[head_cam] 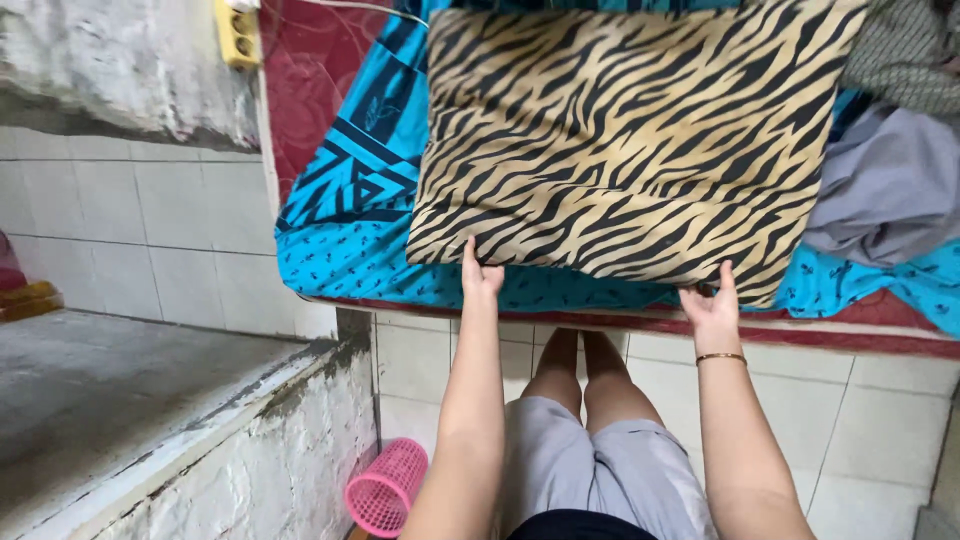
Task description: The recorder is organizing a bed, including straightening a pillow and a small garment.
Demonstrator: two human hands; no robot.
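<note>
Hands grip the near edge of the tiger-striped pillow [625, 140]: my left hand [481, 275] and right hand [712, 305] sit well apart, fingers closed on it. I judge it already laid flat on the blue sheet [345, 235], upper centre. Its far edge is cut off; fingertips underneath are hidden.

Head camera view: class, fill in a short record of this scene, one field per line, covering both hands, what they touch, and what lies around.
left hand: at near edge of tiger-striped pillow
right hand: at pillow's near right corner
pillow rests on: blue patterned sheet
right of pillow: grey cloth
floor: pink basket
</note>
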